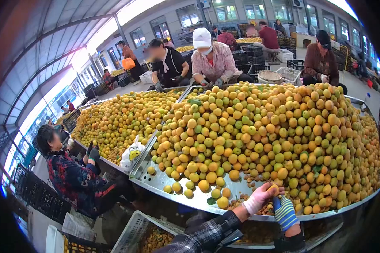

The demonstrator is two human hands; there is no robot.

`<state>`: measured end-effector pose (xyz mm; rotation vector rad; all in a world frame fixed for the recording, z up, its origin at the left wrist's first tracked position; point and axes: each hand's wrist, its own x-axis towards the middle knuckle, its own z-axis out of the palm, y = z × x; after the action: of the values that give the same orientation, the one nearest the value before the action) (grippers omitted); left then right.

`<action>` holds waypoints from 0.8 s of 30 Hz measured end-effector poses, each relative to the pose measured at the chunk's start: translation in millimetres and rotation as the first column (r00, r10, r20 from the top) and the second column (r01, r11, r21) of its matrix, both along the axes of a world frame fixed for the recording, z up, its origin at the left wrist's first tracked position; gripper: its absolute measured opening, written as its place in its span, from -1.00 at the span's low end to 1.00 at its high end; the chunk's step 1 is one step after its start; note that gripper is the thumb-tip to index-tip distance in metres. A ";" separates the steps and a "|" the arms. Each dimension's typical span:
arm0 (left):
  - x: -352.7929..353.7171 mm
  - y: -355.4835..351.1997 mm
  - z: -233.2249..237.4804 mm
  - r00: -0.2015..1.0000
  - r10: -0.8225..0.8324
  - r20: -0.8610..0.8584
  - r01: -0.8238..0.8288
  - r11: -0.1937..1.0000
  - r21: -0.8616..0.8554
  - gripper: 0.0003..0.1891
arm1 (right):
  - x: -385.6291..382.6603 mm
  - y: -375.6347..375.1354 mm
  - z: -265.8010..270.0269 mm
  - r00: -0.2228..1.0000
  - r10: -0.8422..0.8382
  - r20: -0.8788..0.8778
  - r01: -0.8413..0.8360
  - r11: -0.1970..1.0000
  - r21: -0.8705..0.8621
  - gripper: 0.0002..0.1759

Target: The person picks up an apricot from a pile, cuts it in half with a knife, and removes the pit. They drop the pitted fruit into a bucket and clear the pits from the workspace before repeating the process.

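Observation:
My left hand (261,200), with a white band at the wrist and a dark plaid sleeve, is closed around an orange-yellow apricot (274,188) at the table's near edge. Close beside it is my right hand (285,213), in a blue and yellow striped glove. Its fingers are curled towards the left hand; what they hold, if anything, is hidden. A large heap of yellow, orange and greenish apricots (257,126) rises in front of both hands on the metal table (156,179). Brown apricot stones or scraps (244,198) lie around the hands.
A light crate (133,230) with brownish pieces stands below the table at lower left. A white plastic bag (133,154) lies by the divider. A person in a floral jacket (74,177) sits at left; several others work across the table. Black crates (40,192) stand at far left.

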<state>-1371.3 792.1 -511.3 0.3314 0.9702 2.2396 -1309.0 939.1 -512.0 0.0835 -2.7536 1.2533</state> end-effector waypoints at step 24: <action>15.3 17.7 -10.0 0.993 0.002 0.119 -0.023 0.984 0.177 -0.30 | 12.3 10.1 -0.2 0.992 -0.054 0.112 0.074 0.981 -0.178 -0.68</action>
<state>-1356.1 809.8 -521.3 0.2686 0.7134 2.3346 -1296.7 949.2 -512.2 -0.0905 -2.6877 1.5269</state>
